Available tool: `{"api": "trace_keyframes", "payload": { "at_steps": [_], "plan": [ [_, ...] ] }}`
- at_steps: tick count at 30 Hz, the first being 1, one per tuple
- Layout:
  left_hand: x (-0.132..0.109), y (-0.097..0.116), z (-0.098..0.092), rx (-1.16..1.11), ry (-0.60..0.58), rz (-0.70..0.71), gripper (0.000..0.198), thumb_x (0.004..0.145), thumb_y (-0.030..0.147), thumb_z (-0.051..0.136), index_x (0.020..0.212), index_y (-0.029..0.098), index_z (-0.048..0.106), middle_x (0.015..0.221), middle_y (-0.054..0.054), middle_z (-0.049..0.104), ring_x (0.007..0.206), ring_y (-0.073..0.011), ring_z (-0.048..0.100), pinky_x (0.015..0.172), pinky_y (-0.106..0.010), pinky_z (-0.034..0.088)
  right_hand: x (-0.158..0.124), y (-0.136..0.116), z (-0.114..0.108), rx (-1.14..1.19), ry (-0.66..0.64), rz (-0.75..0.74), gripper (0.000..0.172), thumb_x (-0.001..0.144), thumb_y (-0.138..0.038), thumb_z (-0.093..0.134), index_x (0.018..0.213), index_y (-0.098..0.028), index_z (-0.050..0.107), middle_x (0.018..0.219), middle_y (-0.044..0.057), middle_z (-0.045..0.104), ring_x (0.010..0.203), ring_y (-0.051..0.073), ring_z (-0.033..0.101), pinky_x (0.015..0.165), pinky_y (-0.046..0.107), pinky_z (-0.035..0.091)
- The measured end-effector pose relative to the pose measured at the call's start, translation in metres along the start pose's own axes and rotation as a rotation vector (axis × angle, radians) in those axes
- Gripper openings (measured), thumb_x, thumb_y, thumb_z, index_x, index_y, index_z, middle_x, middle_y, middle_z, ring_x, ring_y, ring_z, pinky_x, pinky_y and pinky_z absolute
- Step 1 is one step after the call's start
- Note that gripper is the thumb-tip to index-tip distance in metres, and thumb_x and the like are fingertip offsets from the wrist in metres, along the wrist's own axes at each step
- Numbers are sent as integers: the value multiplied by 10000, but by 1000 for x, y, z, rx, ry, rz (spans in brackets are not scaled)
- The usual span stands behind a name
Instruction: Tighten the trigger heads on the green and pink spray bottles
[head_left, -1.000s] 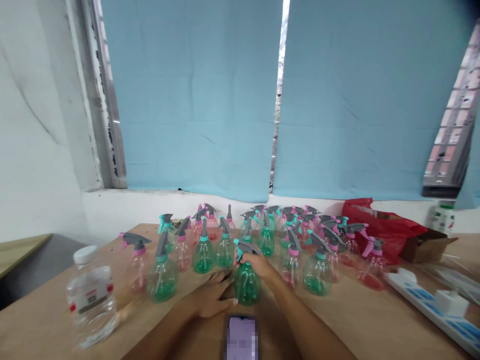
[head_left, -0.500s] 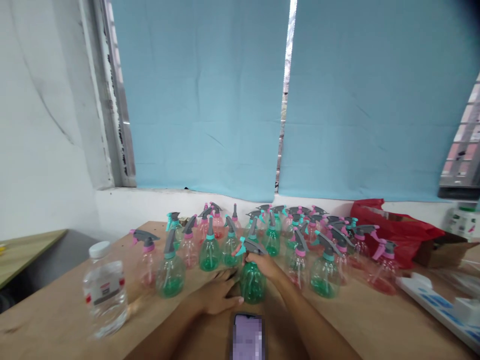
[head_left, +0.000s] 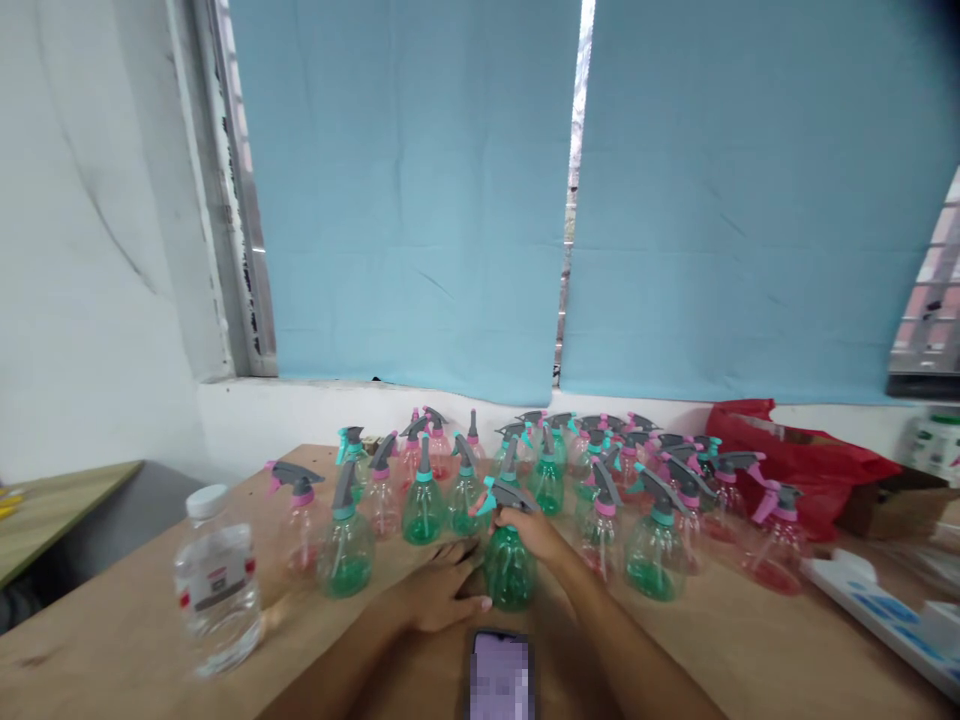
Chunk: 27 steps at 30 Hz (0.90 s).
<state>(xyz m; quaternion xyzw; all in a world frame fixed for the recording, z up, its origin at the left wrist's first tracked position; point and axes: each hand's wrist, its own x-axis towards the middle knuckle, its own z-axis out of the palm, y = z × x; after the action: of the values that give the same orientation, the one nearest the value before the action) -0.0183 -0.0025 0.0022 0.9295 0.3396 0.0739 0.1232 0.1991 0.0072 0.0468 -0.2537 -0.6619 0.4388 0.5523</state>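
Observation:
A green spray bottle (head_left: 510, 575) with a grey and turquoise spray head stands upright on the wooden table, near its front middle. My right hand (head_left: 531, 530) is wrapped around its neck and trigger, coming in from the right. Flat on the table just left of this bottle rests my left hand (head_left: 444, 590), fingers spread and thumb close to the bottle's base; whether it touches the bottle I cannot tell. Below both hands lies a phone (head_left: 501, 675) with a blurred screen. Another green spray bottle (head_left: 424, 508) stands behind my left hand.
Several green and pink spray bottles (head_left: 654, 560) spread across the table. A capped water bottle (head_left: 217, 590) stands at left. To the right are a red plastic bag (head_left: 795, 470), a cardboard box (head_left: 892, 500) and a white-and-blue strip (head_left: 877, 610). Blue curtains (head_left: 405, 200) hang behind.
The whole view has shifted slightly, so everything appears a little further right. Both hands keep the same pose, and the held spray bottle stays in place on the table.

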Motion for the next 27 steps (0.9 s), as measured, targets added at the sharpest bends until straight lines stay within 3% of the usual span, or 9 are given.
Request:
{"api": "trace_keyframes", "payload": {
  "at_steps": [7,18,22,27],
  "plan": [
    [-1,6,-4,1,-26,-22,868,952,717,485,1618,195,292,1667,-162,236,1518,-403,228,1230,-559,206,-1,-5,0,-35,-2,4,269,638,-237,544,802,-228,757,661,-16,672,616,159,576,655,285,495],
    [0,7,-5,21,-37,-22,839,956,675,507,1615,201,298,1667,-160,238,1511,-398,249,1222,-567,211,0,6,-1,33,19,31,236,658,-251,570,802,-207,752,674,11,686,634,185,605,647,307,491],
    [1,8,-5,30,-45,-34,852,960,661,509,1610,149,305,1660,-187,242,1510,-404,244,1226,-553,213,0,4,-1,-7,10,-9,304,644,-242,543,850,-215,766,700,1,695,615,169,592,656,301,499],
    [1,1,0,0,-13,-2,853,959,694,492,1622,203,275,1668,-163,234,1514,-407,233,1227,-570,198,0,2,-1,-41,22,-17,366,638,-234,540,923,-235,769,642,-24,665,595,161,583,656,295,488]
  ]
}}
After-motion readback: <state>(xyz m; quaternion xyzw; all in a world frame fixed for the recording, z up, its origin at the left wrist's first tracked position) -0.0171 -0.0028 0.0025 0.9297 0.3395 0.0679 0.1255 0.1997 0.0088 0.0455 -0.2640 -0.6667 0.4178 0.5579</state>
